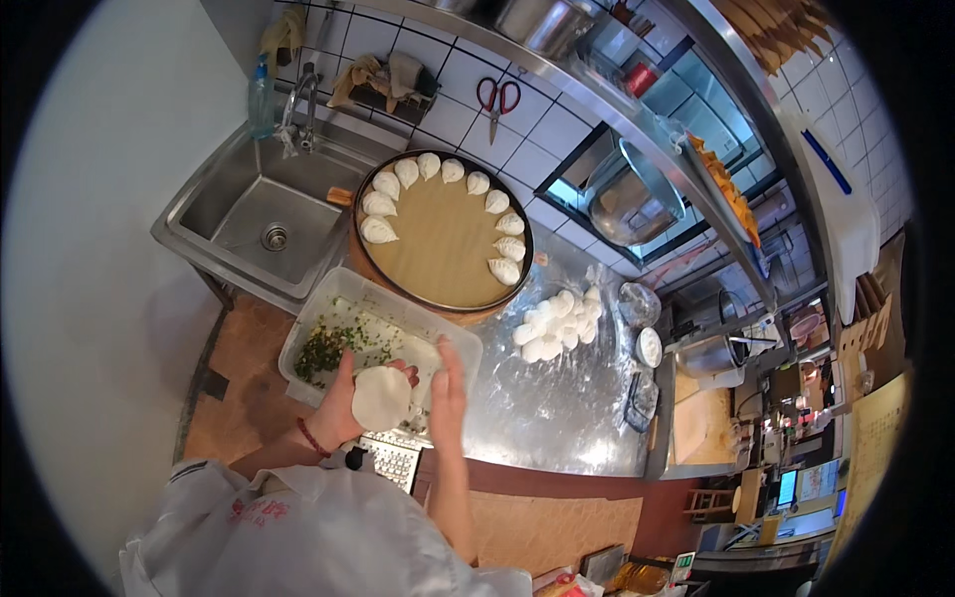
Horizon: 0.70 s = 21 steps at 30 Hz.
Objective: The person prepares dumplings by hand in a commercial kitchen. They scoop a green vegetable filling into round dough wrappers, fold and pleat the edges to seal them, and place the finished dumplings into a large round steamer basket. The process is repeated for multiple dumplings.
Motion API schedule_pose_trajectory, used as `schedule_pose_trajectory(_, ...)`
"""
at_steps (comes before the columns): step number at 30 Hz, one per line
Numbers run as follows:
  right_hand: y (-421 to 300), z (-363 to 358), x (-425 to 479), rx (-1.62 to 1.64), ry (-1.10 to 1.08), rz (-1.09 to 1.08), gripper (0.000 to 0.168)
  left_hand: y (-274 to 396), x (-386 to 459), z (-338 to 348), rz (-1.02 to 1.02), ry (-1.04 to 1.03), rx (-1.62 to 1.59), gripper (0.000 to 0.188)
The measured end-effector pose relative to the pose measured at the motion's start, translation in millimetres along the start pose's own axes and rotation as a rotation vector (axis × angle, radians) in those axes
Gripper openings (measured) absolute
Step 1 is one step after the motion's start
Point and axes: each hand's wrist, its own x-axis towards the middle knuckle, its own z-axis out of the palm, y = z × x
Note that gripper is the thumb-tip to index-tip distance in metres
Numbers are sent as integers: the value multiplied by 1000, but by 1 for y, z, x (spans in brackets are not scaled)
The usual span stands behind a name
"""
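Note:
On the palm of my left hand (339,407) lies a round, flat dough wrapper (381,398), over the near edge of a plastic tub (466,339). Chopped green filling (324,351) sits inside the tub. My right hand (448,380) is raised at the tub's right side, slightly blurred, apart from the wrapper; no item shows in it. Behind the tub stands a round steamer (440,254) with pleated buns (379,230) along its rim. Floured dough pieces (559,324) are heaped on the steel worktop (537,418) to the right.
A steel sink (276,201) with a faucet (302,104) is at the back left. Red-handled scissors (495,108) hang on the tiled wall. A bowl of white powder (648,348) and a bagged item (640,401) stand at the worktop's right. A metal shelf (597,97) runs overhead.

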Motion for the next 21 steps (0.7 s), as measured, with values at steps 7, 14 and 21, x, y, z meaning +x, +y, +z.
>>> schedule_pose_trajectory(7, 17, -22, -17, 217, -67, 86, 43, -12, 3, 2, -108, 62, 78, 82)
schedule_pose_trajectory(14, 13, -20, -11, 307, -83, -40, 15, -2, 4, -30, -55, 184, 112, 70)
schedule_pose_trajectory(21, 15, -14, -9, 300, 12, 146, 14, 24, -6, 4, -255, 146, 384, 62)
